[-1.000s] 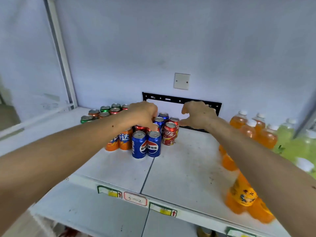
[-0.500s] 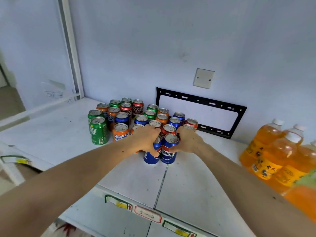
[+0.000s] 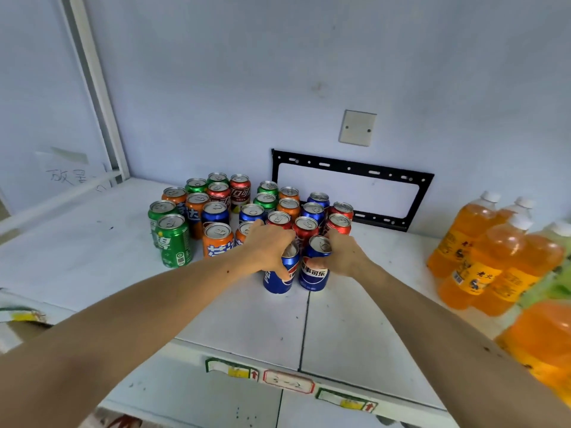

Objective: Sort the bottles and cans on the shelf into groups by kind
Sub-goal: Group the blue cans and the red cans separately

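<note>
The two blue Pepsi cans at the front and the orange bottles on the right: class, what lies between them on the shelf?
Only the right hand and its forearm cross there; beneath them the white shelf is bare, as the head view shows.

A pale blue wall [image 3: 278, 72] carries a black metal bracket [image 3: 352, 166] (1 blank switch plate [image 3: 357, 128] above it).

Both hands come down from above the cluster — a second ago they hovered over the can tops. The left hand [image 3: 268, 249] now wraps the left blue Pepsi aluminium can [image 3: 279, 273], the right hand [image 3: 345, 255] grips the right blue Pepsi aluminium can [image 3: 315, 267] — both cans on the white shelf [image 3: 355, 319].
</note>
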`<state>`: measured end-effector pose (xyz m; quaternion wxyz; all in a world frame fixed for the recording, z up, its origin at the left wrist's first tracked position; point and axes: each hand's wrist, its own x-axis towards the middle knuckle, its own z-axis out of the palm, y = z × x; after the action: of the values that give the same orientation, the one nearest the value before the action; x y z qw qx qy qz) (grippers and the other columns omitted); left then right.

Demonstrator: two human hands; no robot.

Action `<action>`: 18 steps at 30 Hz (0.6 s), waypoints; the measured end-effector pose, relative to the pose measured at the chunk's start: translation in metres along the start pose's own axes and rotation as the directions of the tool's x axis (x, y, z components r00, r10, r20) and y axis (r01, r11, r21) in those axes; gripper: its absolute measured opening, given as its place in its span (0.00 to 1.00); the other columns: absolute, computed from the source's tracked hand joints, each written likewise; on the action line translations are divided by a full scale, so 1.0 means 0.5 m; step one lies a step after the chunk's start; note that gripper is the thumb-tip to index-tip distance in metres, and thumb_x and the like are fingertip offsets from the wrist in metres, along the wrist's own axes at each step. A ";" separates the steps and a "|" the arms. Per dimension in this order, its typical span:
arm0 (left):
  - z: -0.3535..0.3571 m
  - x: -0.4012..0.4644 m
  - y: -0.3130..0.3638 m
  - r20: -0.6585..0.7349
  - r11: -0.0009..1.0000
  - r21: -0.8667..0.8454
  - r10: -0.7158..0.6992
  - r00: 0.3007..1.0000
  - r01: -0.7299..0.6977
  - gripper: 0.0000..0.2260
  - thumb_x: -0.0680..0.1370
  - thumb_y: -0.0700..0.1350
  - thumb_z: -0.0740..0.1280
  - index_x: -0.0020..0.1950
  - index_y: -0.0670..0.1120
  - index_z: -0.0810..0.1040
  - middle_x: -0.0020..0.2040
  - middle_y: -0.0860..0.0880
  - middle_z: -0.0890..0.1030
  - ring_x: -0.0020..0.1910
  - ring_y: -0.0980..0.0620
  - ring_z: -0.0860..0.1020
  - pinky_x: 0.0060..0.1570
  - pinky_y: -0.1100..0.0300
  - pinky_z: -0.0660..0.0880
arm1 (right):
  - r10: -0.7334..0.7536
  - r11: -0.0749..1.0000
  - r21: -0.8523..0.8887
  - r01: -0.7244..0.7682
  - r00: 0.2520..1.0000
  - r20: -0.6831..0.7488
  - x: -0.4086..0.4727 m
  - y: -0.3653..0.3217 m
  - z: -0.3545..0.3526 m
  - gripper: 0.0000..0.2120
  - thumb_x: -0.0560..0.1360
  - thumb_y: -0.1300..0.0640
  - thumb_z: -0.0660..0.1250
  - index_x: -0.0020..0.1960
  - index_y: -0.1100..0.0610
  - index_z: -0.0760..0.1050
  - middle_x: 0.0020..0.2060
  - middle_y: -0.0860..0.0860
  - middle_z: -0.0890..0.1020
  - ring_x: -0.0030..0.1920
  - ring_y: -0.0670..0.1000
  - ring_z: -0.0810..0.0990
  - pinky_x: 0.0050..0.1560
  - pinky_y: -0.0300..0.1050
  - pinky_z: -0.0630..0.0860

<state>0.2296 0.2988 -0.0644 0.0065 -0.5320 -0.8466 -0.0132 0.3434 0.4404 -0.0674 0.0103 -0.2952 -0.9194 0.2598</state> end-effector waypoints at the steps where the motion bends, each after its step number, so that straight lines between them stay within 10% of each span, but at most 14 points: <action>1: -0.004 -0.003 0.004 -0.005 1.000 0.000 0.025 1.000 -0.025 0.30 0.62 0.61 0.78 0.57 0.49 0.74 0.50 0.51 0.81 0.51 0.48 0.78 0.49 0.52 0.66 | 0.037 0.999 0.019 -0.037 0.999 -0.002 -0.021 -0.003 -0.007 0.31 0.66 0.49 0.78 0.64 0.54 0.70 0.55 0.48 0.78 0.58 0.53 0.78 0.54 0.45 0.77; 18: 0.005 -0.105 0.191 0.057 0.925 -0.323 0.233 0.971 -0.202 0.36 0.61 0.52 0.82 0.65 0.48 0.72 0.62 0.50 0.77 0.58 0.49 0.75 0.53 0.52 0.77 | 0.168 0.985 -0.039 -0.170 0.984 -0.049 -0.307 0.118 -0.043 0.31 0.69 0.51 0.77 0.67 0.54 0.67 0.63 0.54 0.77 0.60 0.55 0.77 0.54 0.45 0.78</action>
<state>0.3385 0.2931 -0.0665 -0.1169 -0.6169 -0.7687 -0.1221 0.5053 0.4073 -0.0568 0.0028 -0.3783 -0.8958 0.2333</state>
